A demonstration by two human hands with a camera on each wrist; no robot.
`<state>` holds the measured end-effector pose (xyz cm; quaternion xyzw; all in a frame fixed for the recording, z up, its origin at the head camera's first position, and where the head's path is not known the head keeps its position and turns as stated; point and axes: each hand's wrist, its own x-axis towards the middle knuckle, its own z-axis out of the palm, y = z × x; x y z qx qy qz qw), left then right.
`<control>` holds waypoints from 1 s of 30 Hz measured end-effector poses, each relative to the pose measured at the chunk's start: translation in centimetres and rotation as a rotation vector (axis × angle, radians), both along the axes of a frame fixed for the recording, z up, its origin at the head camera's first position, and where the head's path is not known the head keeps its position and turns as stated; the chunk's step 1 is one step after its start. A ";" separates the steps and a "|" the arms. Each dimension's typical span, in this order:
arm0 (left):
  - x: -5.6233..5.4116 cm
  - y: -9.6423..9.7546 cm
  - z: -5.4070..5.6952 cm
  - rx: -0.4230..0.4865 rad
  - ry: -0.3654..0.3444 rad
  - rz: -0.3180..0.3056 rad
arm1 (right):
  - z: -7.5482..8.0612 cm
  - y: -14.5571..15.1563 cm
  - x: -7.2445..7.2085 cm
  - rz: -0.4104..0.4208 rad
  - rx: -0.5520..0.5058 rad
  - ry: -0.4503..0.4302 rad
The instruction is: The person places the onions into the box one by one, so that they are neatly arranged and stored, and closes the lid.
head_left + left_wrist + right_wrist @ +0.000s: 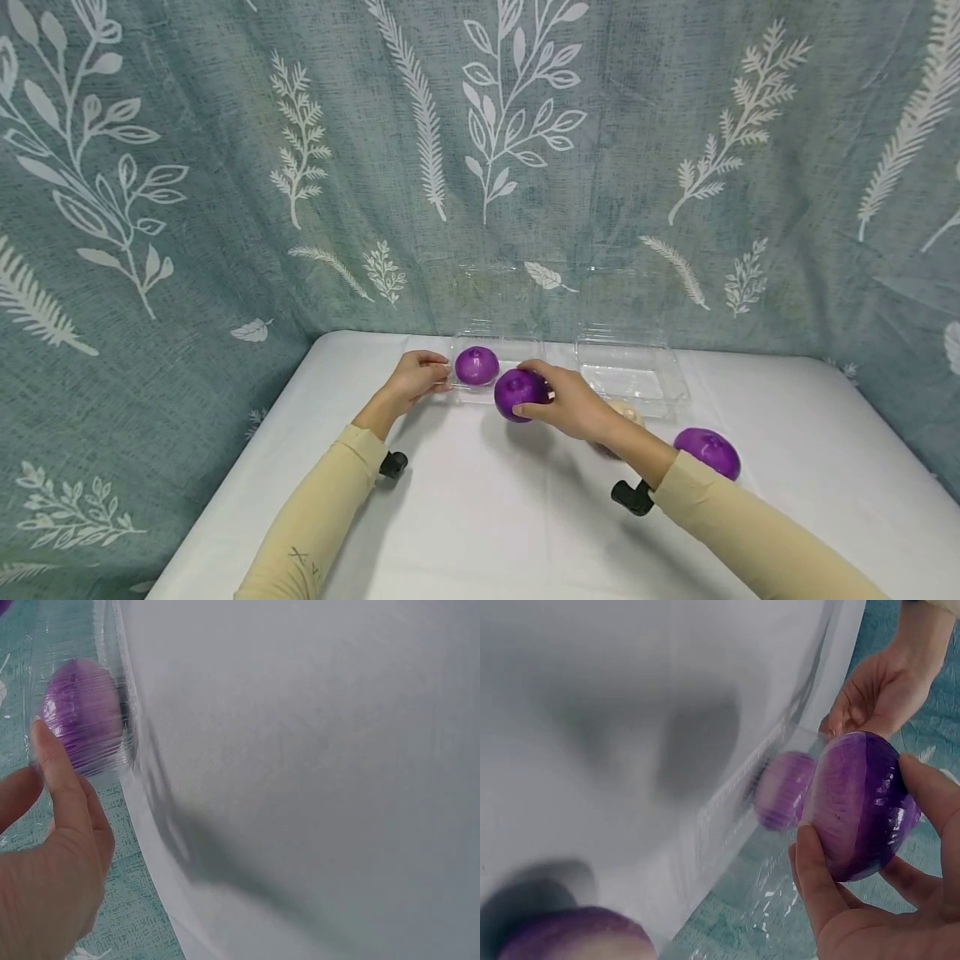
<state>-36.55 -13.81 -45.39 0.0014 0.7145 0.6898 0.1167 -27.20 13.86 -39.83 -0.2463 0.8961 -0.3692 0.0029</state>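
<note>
My right hand (567, 402) grips a glossy purple onion (520, 395) with thumb and fingers, holding it over the front right part of a clear plastic clamshell container (504, 398). In the right wrist view, the onion (859, 806) shows a pale side and a dark purple side. Another purple onion (477, 366) sits in the left part of that container and shows through its wall in the left wrist view. My left hand (415, 379) pinches the container's left edge. The left thumb's exact contact is hard to make out.
A second clear container (622, 383) stands to the right with its lid raised. A cream, round item (625, 410) is partly hidden behind my right wrist. One more purple onion (707, 452) lies beside the right forearm. A patterned curtain (465, 208) hangs behind the white table (480, 517).
</note>
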 end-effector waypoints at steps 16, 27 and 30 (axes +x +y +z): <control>0.0 0.0 0.0 0.005 -0.006 -0.006 | -0.3 0.8 -2.9 -0.091 0.048 0.085; 0.1 -0.1 0.1 0.002 -0.021 -0.010 | -1.0 -0.3 -4.7 -0.184 0.053 0.060; 0.0 -0.2 0.1 0.001 -0.021 -0.012 | -1.2 -0.6 -5.2 -0.206 0.058 0.038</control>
